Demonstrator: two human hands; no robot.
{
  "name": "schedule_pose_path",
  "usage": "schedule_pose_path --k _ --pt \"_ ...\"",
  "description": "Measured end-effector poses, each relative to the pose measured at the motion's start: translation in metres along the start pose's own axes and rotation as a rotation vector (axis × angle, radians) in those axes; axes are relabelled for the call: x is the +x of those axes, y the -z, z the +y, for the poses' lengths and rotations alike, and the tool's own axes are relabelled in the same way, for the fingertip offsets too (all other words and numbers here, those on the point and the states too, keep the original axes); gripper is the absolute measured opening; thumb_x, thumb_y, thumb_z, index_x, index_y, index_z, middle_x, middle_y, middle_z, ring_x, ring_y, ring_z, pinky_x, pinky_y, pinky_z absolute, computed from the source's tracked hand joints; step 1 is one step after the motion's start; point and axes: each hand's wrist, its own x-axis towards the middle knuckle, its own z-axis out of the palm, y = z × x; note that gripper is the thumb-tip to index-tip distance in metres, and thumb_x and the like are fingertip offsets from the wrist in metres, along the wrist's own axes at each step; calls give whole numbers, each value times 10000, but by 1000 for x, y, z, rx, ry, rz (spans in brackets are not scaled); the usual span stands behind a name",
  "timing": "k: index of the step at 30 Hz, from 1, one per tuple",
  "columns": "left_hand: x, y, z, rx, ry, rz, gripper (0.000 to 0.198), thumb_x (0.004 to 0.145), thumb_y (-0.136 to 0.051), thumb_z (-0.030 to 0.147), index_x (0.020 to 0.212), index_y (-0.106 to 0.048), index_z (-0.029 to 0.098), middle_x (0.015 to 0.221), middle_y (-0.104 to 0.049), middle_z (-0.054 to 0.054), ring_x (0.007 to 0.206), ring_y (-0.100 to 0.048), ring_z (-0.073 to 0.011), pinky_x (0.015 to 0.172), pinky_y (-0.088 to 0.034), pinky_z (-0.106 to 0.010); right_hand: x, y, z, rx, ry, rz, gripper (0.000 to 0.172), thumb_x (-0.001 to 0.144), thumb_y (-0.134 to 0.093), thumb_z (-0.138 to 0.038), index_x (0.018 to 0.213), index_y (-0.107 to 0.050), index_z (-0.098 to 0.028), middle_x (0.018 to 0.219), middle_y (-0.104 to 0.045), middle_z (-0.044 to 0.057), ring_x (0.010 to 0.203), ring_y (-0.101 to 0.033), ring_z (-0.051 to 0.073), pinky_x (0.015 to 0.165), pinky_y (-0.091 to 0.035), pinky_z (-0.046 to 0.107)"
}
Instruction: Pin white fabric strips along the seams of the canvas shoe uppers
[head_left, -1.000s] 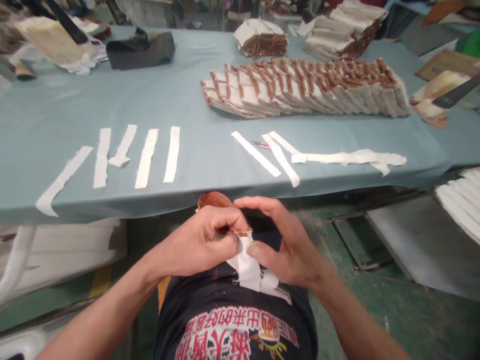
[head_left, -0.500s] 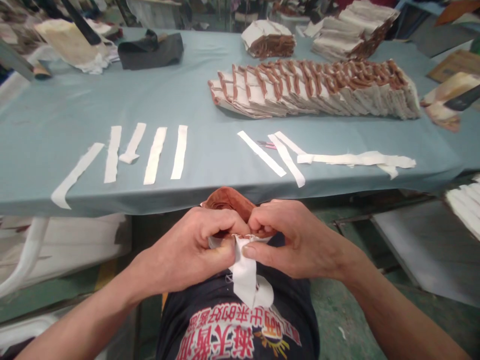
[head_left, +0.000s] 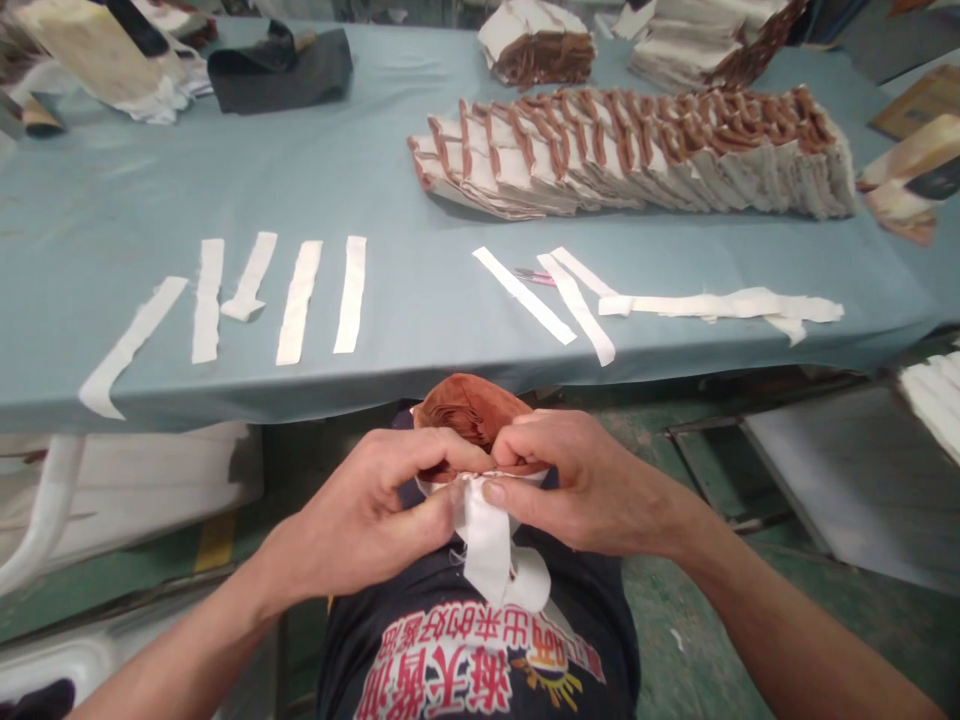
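Observation:
A brown piece of fabric or leather (head_left: 472, 400), gathered in folds and pale on its outer side, is between my two hands just below the table edge. My left hand (head_left: 397, 495) pinches its near rim, thumb at the top of a white strip (head_left: 487, 555). From the other side my right hand (head_left: 574, 475) grips the same rim, its thumb pressed on the strip. The strip hangs down over a dark printed apron (head_left: 480, 650), and its lower part curls to the right. My fingertips behind the rim are partly hidden.
On the blue-green covered table (head_left: 150, 200) lie several loose white strips (head_left: 300, 300) and a pinkish tool (head_left: 534, 276). Behind them stretches a long row of folded brown-and-white pieces (head_left: 637, 150). A dark cloth band (head_left: 281, 75) lies at the back left.
My left thumb has shifted slightly left along the rim, baring more of the strip's top. The gathered brown piece shows more of its folds. The view has tilted down a little.

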Motion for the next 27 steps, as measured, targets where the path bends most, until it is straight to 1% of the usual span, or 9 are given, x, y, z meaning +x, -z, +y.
schedule_pose_path --k 2,4,7,11,13,16,19,21,27 --pt "1 4 -2 -16 53 -47 173 911 -589 87 950 -740 162 796 -752 35 661 -634 -74 630 -499 -149 0 -2 1 -22 -2 -8 294 909 -615 -264 676 -446 -202 619 -486 -55 620 -423 106 626 -282 265" --pt "1 5 -5 17 51 -52 151 920 -597 89 929 -730 161 764 -730 41 637 -611 -71 614 -485 -154 1 -3 2 -34 -8 -10 285 914 -612 -264 681 -463 -199 631 -523 -42 641 -454 115 643 -291 271" --pt "-2 3 -10 96 -38 -38 145 944 -596 82 964 -711 168 794 -742 32 670 -644 -80 643 -493 -171 1 -3 1 -38 -13 -10 270 906 -613 -250 683 -471 -197 629 -529 -40 643 -459 119 650 -292 274" --pt "-8 -2 -14 202 -192 5 173 982 -582 64 1070 -685 171 892 -766 1 777 -693 -103 743 -528 -199 0 -4 -2 -45 -36 -1 188 846 -631 -187 702 -512 -192 638 -529 -41 641 -465 120 653 -288 275" --pt "-10 -2 -14 233 -215 7 181 991 -586 64 1109 -674 169 937 -773 -10 823 -706 -109 782 -533 -206 0 -5 -3 -55 -65 4 162 828 -645 -173 708 -537 -187 641 -533 -41 630 -466 117 641 -279 275" --pt "-9 2 -11 235 -172 -25 144 984 -626 96 1091 -681 175 878 -768 22 734 -688 -80 705 -509 -168 -1 -6 -3 -67 -87 -20 165 828 -661 -174 697 -560 -181 634 -543 -41 619 -467 113 625 -265 275" --pt "-4 6 -7 232 -113 -80 83 967 -640 113 993 -695 169 756 -722 58 605 -612 -53 596 -453 -145 -1 -6 -3 -72 -92 -42 170 832 -665 -173 687 -576 -177 623 -563 -41 611 -472 111 618 -262 275" --pt "-2 7 -6 214 -69 -108 110 956 -614 93 914 -689 162 705 -689 66 566 -574 -47 556 -424 -143 -2 -5 -4 -67 -86 -34 171 843 -661 -180 690 -585 -177 625 -577 -39 611 -479 111 622 -270 273" --pt "-2 -1 -12 195 -50 -23 128 921 -601 105 839 -682 162 667 -672 57 549 -572 -55 539 -420 -146 -2 -3 -4 -18 -93 -50 112 808 -655 -159 717 -593 -182 666 -617 -26 638 -514 122 640 -307 270"
